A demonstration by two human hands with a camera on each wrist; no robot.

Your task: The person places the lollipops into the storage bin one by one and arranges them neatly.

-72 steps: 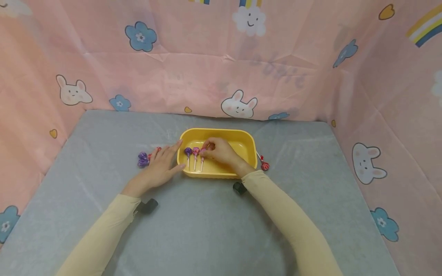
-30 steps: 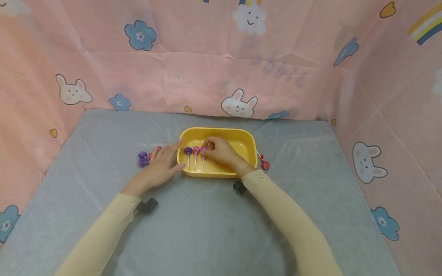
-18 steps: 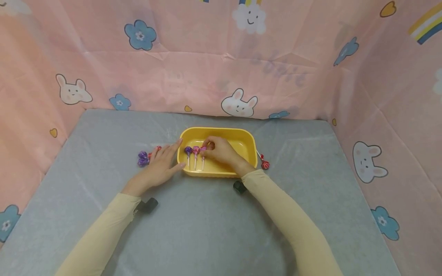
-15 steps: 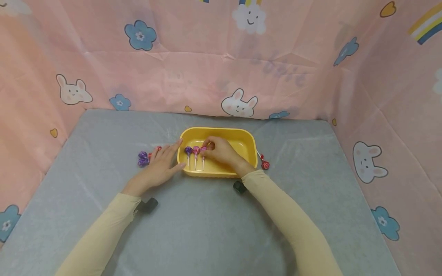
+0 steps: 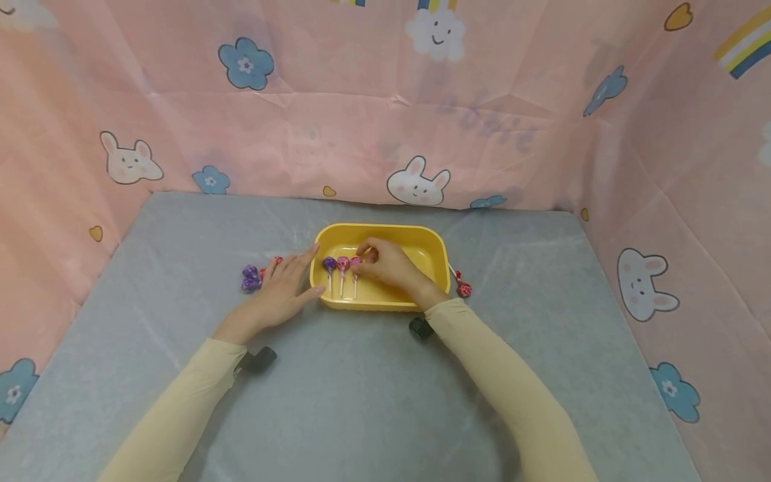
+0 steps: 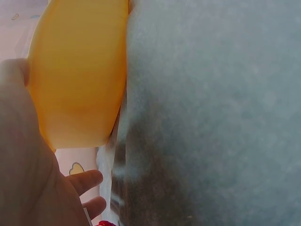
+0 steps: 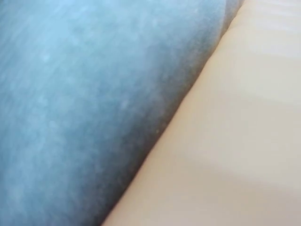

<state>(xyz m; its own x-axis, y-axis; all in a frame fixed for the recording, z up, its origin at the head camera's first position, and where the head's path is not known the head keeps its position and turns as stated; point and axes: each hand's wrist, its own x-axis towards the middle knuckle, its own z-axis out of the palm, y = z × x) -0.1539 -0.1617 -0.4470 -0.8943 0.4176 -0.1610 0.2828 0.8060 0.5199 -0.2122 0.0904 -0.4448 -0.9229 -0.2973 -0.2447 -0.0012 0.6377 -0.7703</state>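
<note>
In the head view a yellow tray (image 5: 381, 305) holds a row of three lollipops: a purple one (image 5: 329, 264), a pink-red one (image 5: 343, 263) and a pink one (image 5: 355, 284) on the right. My right hand (image 5: 388, 264) reaches into the tray, thumb and fingers pinching the pink one near its head and partly covering it. Spread along the tray's left rim is my left hand (image 5: 278, 294), its fingers fairly straight. The left wrist view shows its thumb (image 6: 16, 73) against the tray wall (image 6: 80, 80). The right wrist view has only sleeve and cloth.
Purple lollipops (image 5: 250, 278) and a red one (image 5: 278, 260) lie left of the tray, partly behind the left hand. Another red lollipop (image 5: 463, 288) lies outside the right wall. Grey cloth (image 5: 349, 395) covers the table; a pink printed curtain (image 5: 337, 134) surrounds it.
The pink lollipop's stick has swung slightly right at its lower end, now nearly parallel to the other two. My right hand has barely moved; the left stays at the rim.
</note>
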